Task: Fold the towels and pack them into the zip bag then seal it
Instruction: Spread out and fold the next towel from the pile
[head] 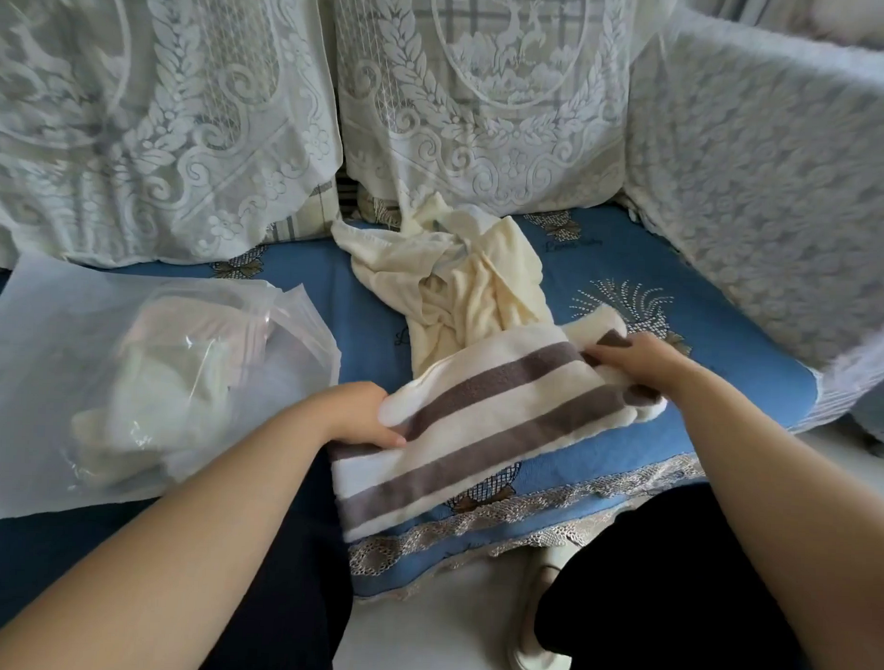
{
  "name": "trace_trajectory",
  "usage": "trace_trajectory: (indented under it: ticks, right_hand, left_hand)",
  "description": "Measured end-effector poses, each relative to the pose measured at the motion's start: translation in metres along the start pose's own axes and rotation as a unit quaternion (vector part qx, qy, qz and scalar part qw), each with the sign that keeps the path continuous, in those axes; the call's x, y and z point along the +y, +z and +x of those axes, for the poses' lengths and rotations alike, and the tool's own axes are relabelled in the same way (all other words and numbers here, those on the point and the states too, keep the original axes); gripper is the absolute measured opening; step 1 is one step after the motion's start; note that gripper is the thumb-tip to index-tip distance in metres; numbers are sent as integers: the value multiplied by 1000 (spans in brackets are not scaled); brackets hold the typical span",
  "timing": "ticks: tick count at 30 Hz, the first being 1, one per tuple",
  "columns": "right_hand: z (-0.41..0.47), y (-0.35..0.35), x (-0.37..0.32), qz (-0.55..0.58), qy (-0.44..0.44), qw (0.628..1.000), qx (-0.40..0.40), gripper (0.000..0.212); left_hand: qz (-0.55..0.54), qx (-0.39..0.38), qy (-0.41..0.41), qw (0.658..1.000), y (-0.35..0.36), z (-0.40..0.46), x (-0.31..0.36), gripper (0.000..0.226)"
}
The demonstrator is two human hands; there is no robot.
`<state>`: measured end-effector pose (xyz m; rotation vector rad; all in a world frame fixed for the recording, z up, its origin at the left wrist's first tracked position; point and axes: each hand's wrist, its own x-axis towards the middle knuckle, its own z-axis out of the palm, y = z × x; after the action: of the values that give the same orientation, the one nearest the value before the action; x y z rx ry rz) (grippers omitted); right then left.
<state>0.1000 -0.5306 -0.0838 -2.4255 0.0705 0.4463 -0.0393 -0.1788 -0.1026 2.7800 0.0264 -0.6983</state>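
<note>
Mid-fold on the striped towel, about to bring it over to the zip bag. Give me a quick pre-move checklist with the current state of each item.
1. Left hand grips the striped towel at its left edge: ok.
2. Right hand grips its right end: ok.
3. Striped towel fully folded: not ok, the near part lies flat over the sofa edge.
4. Zip bag within reach on the left: ok.
5. Bag mouth open: cannot tell.
6. Cream towel folded: not ok, it lies crumpled behind.
</note>
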Motion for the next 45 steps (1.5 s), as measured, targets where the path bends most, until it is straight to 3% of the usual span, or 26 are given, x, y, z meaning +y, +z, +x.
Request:
trace_trajectory:
  ticks: [2, 4, 7, 10, 12, 14, 17, 20, 22, 24, 26, 29, 31, 33, 35, 38, 41, 43, 45]
  right_hand:
    - [-7, -14, -4, 59, -68, 988, 125, 45]
    - [-13, -27, -4, 123, -119, 956, 238, 47]
    - [-16, -35, -2, 154, -107, 932, 309, 42]
    - [-8, -29, 3, 24, 0, 963, 269, 51]
    - [-7, -19, 1, -77, 8, 967, 244, 59]
    - [-13, -5, -13, -162, -52, 955, 244, 55]
    - [-35, 32, -43, -205, -245, 916, 242, 46]
    - [-59, 84, -62, -239, -429, 855, 167, 38]
    - [-68, 117, -63, -300, -438, 843, 91, 52]
    - [-67, 139, -56, -355, -404, 841, 53, 65]
    - [-64, 150, -49, -379, -395, 835, 54, 73]
    - [-61, 153, -49, -379, -385, 839, 61, 77]
    - [-60, 155, -50, -378, -380, 842, 61, 78]
    - [-58, 156, -49, -381, -379, 841, 61, 79]
    - [-56, 156, -48, -383, -379, 840, 61, 80]
    - [-55, 157, -47, -383, -379, 840, 68, 82]
    - [-58, 155, -50, -389, -372, 842, 44, 79]
    - [-57, 143, -59, -349, -364, 864, -22, 70]
    - [-54, 122, -71, -172, -321, 928, -75, 51]
  left_hand:
    - [-148, 31, 5, 989, -14, -7, -5, 40]
    - [-310, 62, -3, 949, -26, -18, -12, 63]
    - [-432, 122, -23, 893, -30, -21, -20, 73]
    - [-394, 261, -62, 879, -23, -8, -16, 58]
    - [-339, 279, -102, 893, -15, -2, -13, 75]
    - [-284, 210, -145, 924, -6, 0, -9, 88]
    - [-175, 144, -193, 955, 4, -5, 3, 86]
    - [-91, 124, -211, 965, 12, -12, 14, 84]
    - [-74, 110, -225, 965, 17, -14, 17, 86]
    - [-137, 102, -222, 960, 19, -14, 16, 89]
    - [-276, 107, -206, 933, 16, -16, 16, 92]
    - [-514, 136, -211, 820, 12, -18, 14, 85]
    - [-583, 97, -233, 772, 10, -19, 13, 55]
    - [-573, 37, -253, 779, 8, -24, 15, 24]
    - [-566, 26, -258, 783, 6, -27, 15, 15]
    - [-616, 15, -215, 758, 1, -32, 22, 15]
    - [-660, 35, -121, 741, 1, -33, 39, 32]
    - [-657, 82, -69, 746, -2, -31, 57, 39]
    - [-663, 101, -22, 741, -8, -26, 82, 40]
